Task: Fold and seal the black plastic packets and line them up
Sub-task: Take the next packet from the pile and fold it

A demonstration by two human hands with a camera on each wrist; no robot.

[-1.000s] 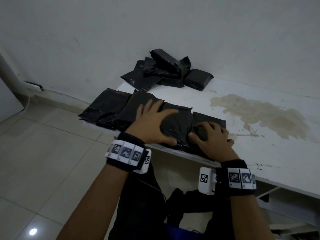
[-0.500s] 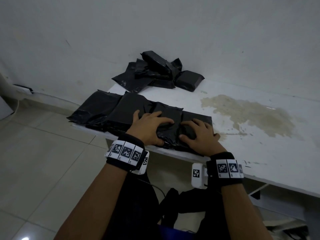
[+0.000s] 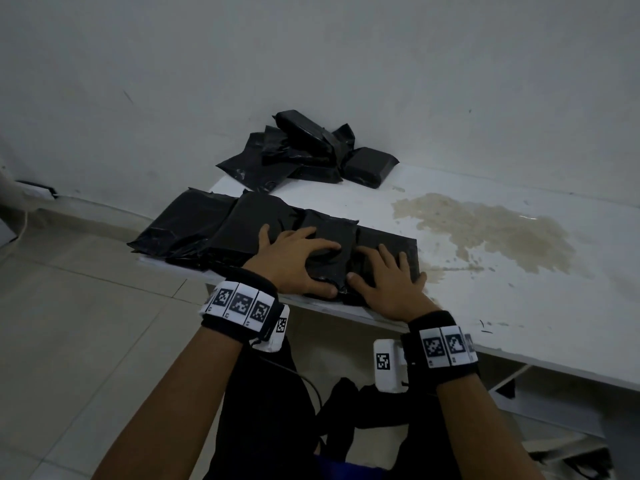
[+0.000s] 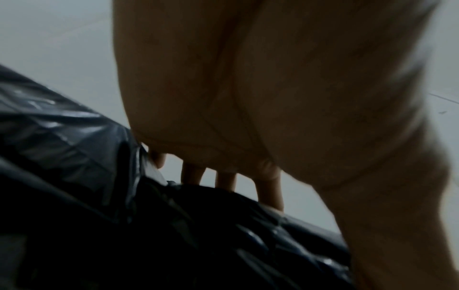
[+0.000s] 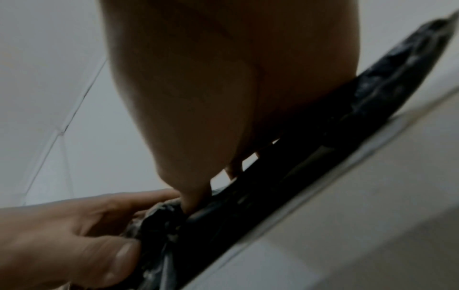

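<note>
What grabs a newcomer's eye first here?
Both hands: the left hand and right hand press flat on a row of black packets along the near edge of the white table. Behind, a loose heap of packets sits against the wall, and a tan stain spreads to the right.

Bare room: plain white wall; tiled floor; stained table.

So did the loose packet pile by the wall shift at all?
No. The loose packet pile still overhangs the same far left corner of the table, against the wall.
</note>
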